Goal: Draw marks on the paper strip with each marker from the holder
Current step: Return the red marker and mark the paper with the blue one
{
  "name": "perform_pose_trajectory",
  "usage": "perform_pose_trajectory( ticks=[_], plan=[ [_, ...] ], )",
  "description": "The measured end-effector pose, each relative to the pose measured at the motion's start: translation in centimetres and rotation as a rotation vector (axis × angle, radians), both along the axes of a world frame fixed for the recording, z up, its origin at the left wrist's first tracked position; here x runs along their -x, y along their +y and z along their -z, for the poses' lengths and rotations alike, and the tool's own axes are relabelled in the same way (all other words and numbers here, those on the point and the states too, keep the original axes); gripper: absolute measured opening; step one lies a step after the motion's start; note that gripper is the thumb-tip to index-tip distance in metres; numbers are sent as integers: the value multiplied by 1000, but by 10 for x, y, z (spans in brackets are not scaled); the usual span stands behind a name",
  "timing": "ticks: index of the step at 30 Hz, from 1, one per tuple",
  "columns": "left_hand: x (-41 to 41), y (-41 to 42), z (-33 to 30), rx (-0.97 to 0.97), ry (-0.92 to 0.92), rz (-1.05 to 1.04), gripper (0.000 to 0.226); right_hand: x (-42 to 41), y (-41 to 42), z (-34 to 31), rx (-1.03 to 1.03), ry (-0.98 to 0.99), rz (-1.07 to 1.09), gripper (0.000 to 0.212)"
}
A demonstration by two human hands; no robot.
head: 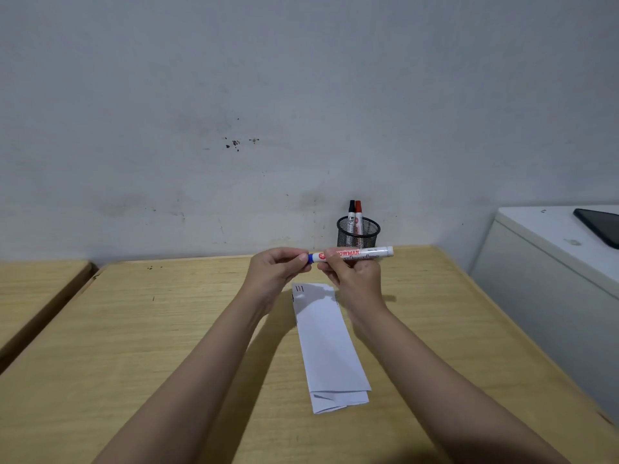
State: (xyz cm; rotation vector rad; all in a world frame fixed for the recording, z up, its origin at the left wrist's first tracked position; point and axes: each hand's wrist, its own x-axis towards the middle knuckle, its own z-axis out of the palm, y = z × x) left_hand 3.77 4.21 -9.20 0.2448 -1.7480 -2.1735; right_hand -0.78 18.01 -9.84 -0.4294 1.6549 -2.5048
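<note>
Head camera shows a white-barrelled whiteboard marker with a blue cap held level above the far end of the folded white paper strip, its long axis running left to right. The left hand pinches the blue cap end, the right hand grips the barrel. Paper lies directly below both hands, lengthwise toward the near edge of the wooden surface; the black mesh holder stands at the far edge.

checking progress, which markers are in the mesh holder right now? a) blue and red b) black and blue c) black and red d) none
c: a black-capped marker and a red-capped marker stand in the mesh holder, while the blue-capped marker is held between the left hand and the right hand above the paper strip.
</note>
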Motion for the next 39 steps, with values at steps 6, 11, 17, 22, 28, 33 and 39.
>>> perform_pose_trajectory(
  ticks=[6,11,17,22,28,33,39],
  plan=[
    [4,6,-11,60,32,37,5,7,13,-15,-93,54,-38,5],
    [10,6,-16,23,60,-90,8,21,15,-23,-193,-12,279,73],
    [14,-3,-29,282,58,-204,7,31,32,-31,-842,823,519,60],
    [27,13,-54,443,107,-136,6,46,24,-43,-1138,1044,381,17],
    [62,23,-61,413,115,-148,52,79,47,-81,-872,883,457,6],
    [102,37,-28,687,-102,-137,85,111,57,-99,-639,551,529,11],
    [129,48,-8,842,-155,-153,67,137,39,-67,-790,413,405,9]
  ],
)
